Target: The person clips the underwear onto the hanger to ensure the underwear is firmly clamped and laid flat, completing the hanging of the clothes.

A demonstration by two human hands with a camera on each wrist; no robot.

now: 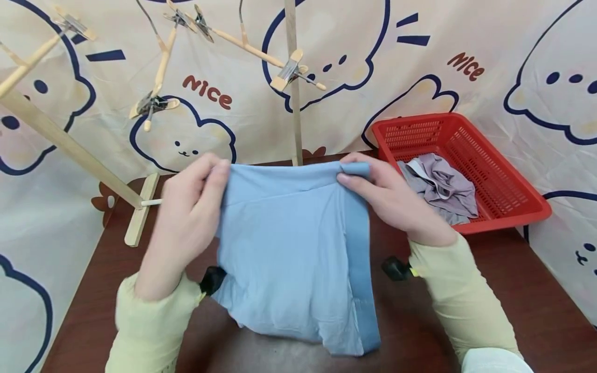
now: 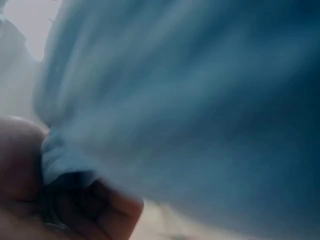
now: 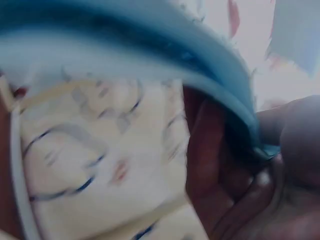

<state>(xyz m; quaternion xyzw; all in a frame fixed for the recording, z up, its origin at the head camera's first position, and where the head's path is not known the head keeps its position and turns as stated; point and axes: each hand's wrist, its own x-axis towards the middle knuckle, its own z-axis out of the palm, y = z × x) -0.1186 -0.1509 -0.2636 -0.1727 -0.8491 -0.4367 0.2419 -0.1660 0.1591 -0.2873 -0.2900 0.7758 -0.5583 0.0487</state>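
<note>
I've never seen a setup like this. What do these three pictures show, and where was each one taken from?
There is no machine working here, only a person's bare hands. The wide picture comes from a camera worn on the head; the two blurrier close-ups come from cameras on the left and right wrists. The left hand and right hand hold up a light-blue cloth by its upper corners, over a brown table. There's also a wooden rack with clips, and a red basket holding crumpled fabric.
</note>
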